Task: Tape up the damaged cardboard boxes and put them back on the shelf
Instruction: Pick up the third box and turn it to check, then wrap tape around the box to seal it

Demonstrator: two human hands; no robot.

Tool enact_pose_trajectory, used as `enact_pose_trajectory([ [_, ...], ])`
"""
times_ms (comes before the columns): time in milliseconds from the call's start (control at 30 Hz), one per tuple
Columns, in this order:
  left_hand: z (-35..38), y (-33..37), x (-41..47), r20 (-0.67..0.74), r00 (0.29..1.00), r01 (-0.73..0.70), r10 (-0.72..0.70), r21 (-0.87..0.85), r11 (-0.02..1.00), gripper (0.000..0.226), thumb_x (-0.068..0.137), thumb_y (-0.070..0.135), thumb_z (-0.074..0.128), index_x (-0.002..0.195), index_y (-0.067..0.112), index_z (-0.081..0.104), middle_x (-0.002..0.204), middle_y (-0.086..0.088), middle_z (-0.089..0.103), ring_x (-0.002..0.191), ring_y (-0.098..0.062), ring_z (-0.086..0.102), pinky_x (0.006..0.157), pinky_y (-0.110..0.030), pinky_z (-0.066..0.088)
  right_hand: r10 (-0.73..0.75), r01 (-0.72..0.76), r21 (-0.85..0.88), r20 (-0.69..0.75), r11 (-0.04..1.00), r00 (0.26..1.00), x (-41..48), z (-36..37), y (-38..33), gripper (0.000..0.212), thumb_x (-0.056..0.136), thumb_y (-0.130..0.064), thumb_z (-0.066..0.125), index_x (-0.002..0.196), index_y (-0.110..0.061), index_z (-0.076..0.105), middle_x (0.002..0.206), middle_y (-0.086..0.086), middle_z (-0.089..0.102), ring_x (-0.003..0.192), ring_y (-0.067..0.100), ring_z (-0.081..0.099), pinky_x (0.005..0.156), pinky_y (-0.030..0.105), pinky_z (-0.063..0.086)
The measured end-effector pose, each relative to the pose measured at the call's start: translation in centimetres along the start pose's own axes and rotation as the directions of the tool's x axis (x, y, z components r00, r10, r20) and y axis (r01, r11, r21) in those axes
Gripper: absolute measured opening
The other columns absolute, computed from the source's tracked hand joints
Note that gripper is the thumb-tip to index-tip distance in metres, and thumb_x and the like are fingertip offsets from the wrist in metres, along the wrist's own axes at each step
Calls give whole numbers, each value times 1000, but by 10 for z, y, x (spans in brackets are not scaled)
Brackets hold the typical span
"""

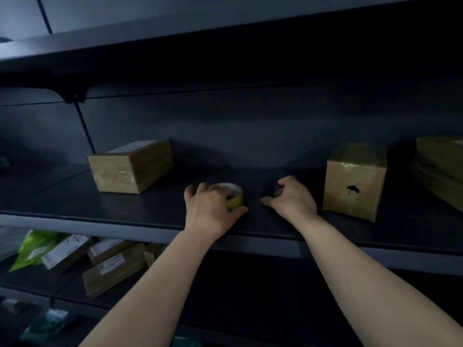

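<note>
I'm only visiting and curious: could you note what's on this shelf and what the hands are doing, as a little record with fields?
Place: dark shelf, seen from above
Left hand: grips the tape roll lying on the shelf
Right hand: rests on the shelf, fingers curled; too dark to tell if it holds anything
Damaged box: upright, right of the hands, hole torn in its front
Other box: left, lying flat, taped
Far right: stacked boxes
Shelf below: labelled parcels, green bag
</note>
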State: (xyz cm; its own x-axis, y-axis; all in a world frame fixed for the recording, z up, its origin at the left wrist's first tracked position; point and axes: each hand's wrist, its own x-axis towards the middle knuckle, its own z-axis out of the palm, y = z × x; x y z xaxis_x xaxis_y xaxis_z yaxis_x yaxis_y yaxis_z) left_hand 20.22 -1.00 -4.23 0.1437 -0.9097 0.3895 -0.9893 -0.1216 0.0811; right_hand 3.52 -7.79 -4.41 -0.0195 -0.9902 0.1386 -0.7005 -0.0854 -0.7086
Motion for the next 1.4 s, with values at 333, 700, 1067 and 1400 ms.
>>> enact_pose_trajectory([
  [333,-28,15,1,-47,999,-37,21,-368,929,49,90,35,61,133,18,43,97,-3,67,90,-25,64,74,-31,46,-148,252,240,-381,938,913,-32,-36,-18,5,90,-27,65,94,-26,70,85,-16,64,83,3,60,69,16,44],
  [700,-57,127,-20,311,909,221,279,-924,311,39,83,25,78,112,11,54,88,-15,69,50,-17,65,55,-31,56,-159,118,-129,-385,985,909,-39,-168,14,10,87,-35,68,78,-34,65,78,-17,61,88,12,62,79,32,53],
  [1067,-45,175,-24,325,940,315,101,-943,104,47,84,23,78,118,8,50,97,-18,70,47,-18,67,50,-32,56,-162,152,-59,-240,987,957,3,-187,31,26,77,-34,79,94,-31,60,90,-9,66,90,12,63,84,38,53],
  [1400,-37,180,-16,362,928,355,91,-931,86,39,84,22,78,112,5,55,96,-20,71,44,-17,65,47,-29,53,-134,121,-74,-195,990,972,21,-179,43,50,69,-37,84,110,-31,55,106,-7,62,109,16,56,88,35,49],
])
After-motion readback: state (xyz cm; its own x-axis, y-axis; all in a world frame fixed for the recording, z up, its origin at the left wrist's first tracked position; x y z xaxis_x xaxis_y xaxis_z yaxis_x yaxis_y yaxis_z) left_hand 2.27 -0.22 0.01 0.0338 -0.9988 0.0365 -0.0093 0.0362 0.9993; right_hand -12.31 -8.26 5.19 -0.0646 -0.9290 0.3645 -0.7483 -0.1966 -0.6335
